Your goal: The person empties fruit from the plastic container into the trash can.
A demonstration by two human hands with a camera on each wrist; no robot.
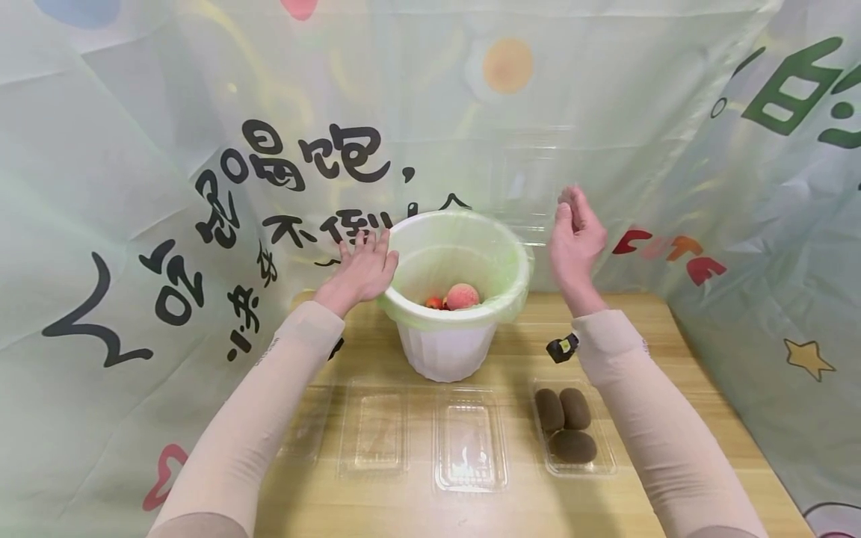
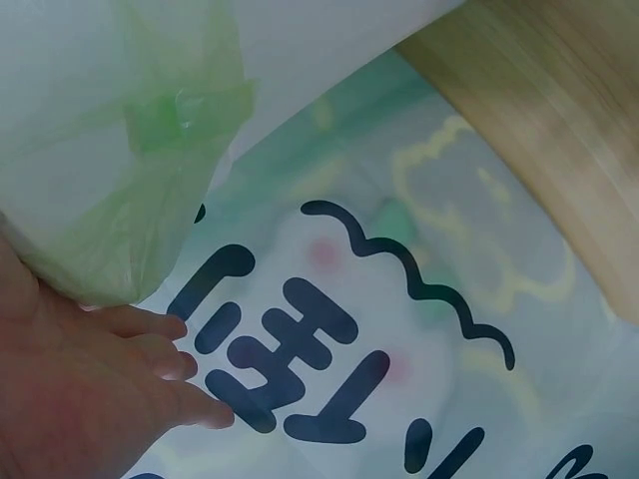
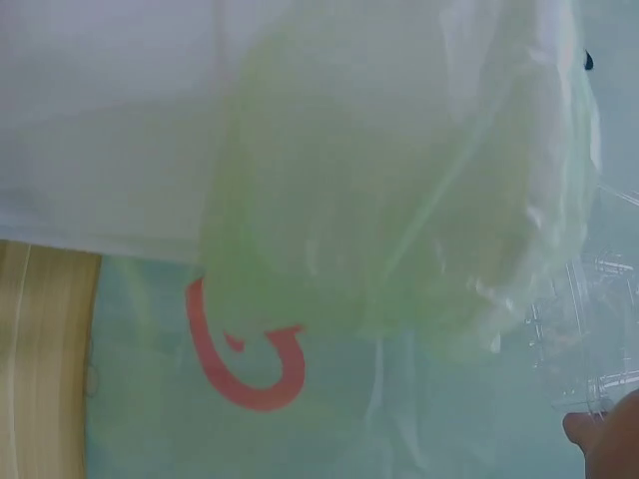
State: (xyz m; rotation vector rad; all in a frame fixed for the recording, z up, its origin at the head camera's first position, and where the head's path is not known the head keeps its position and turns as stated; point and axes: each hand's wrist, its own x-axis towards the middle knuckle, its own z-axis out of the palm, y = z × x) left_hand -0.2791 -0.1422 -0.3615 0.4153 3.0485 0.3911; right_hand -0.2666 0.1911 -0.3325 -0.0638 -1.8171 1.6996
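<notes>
A white bucket (image 1: 445, 345) lined with a thin green plastic bag (image 1: 516, 280) stands on the table. Down inside it lie a peach (image 1: 463, 296) and a small red fruit (image 1: 433, 302). My left hand (image 1: 365, 270) is at the bucket's left rim, fingers spread and straight, against the bag's edge in the left wrist view. Beyond the bucket's right side, my right hand (image 1: 577, 237) is raised and pinches a see-through plastic box (image 3: 589, 329). In the head view that box shows only as faint outlines in front of the backdrop; most of my right fingers are hidden in the wrist view.
Along the front of the table (image 1: 417, 512) lie several clear plastic boxes (image 1: 471, 441). The one at the right (image 1: 608, 469) has three brown kiwis (image 1: 573, 446) in it. A printed cloth backdrop (image 1: 437, 97) hangs close behind and at both sides.
</notes>
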